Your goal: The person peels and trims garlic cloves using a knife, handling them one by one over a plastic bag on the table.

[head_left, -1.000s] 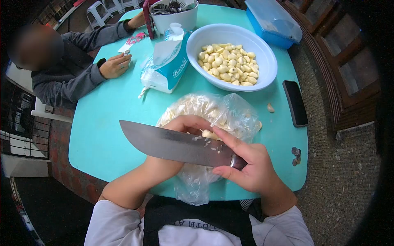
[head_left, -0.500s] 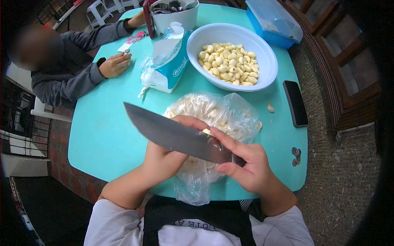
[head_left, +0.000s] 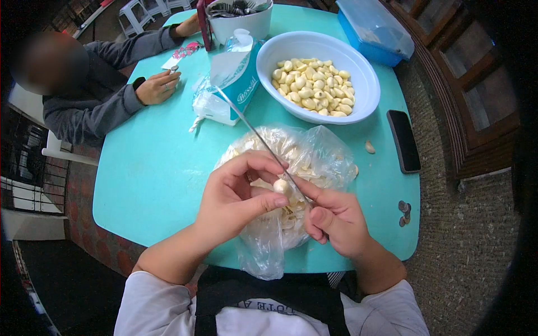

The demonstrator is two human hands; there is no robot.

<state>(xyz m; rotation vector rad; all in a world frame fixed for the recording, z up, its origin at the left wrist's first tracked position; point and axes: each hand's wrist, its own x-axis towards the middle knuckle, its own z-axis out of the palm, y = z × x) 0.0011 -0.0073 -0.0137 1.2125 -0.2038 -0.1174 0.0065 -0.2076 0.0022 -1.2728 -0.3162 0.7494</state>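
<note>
My left hand (head_left: 238,187) pinches a pale garlic clove (head_left: 281,186) between thumb and fingers. Beside it, my right hand (head_left: 336,218) is closed on a large knife (head_left: 252,127), whose blade is seen nearly edge-on, pointing up and to the left across the clove. The knife's handle is hidden in my palm. Below both hands lies a clear plastic bag (head_left: 328,148) filled with garlic skins and cloves. Past the bag, a pale blue basin (head_left: 363,95) holds many peeled garlic cloves (head_left: 314,87).
A blue tissue pack (head_left: 238,92) stands left of the basin. On the right are a phone (head_left: 403,140), a loose clove (head_left: 370,147) and some coins (head_left: 404,213). Behind sit a lidded blue box (head_left: 375,33) and a cutlery tub (head_left: 238,28). Another person's hand (head_left: 158,88) rests at left.
The knife has turned from showing its flat side to nearly edge-on, its tip swinging up and right. My left hand has rolled, bringing the clove and thumb into clearer view.
</note>
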